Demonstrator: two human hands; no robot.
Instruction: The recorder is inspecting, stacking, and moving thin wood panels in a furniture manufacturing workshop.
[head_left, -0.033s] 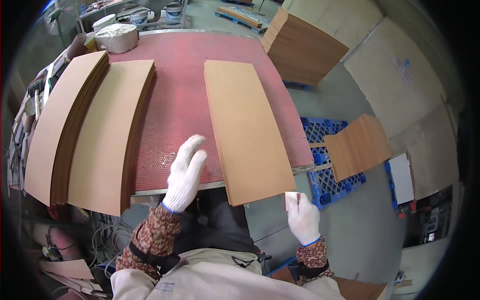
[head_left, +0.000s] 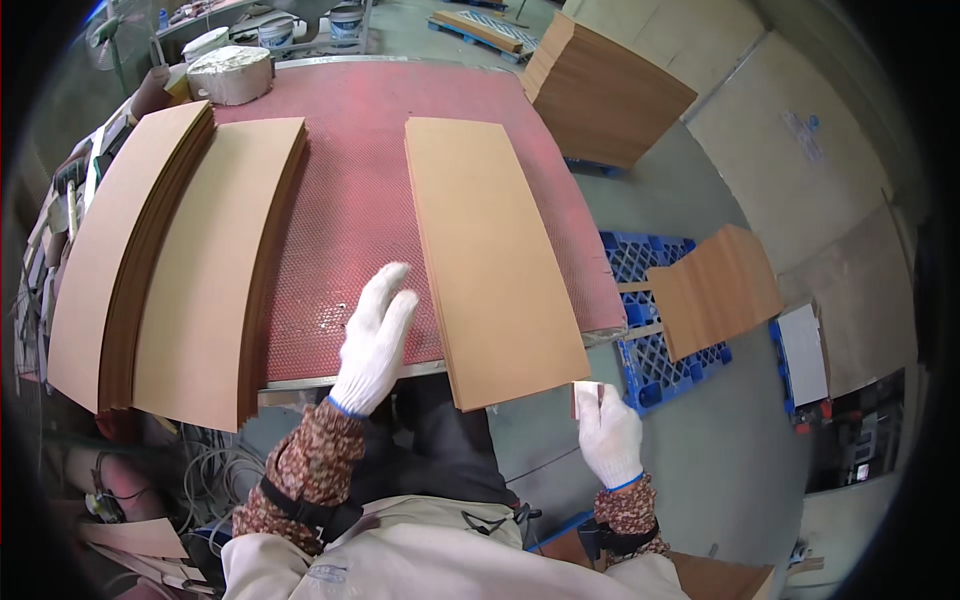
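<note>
A short stack of long tan wooden boards (head_left: 497, 260) lies on the red textured tabletop (head_left: 350, 220), its near end jutting past the table's front edge. Just left of it my left hand (head_left: 375, 345), in a white knit glove, hovers open with its fingers stretched out. My right hand (head_left: 608, 435), gloved the same way, is closed on a small folded piece of sandpaper (head_left: 588, 392), white on one face and reddish-brown at its side. It is close to the stack's near right corner; whether they touch I cannot tell.
Two thicker board stacks, the outer one (head_left: 135, 250) and the inner one (head_left: 220, 270), fill the table's left side. A big roll of wrapping (head_left: 230, 75) sits at the far left corner. Blue pallets (head_left: 650, 385) carrying brown boards (head_left: 715, 295) stand on the floor at right.
My left hand has shifted slightly to the right. My right hand has moved a touch to the right with the sandpaper still held. The boards lie as before on the table.
</note>
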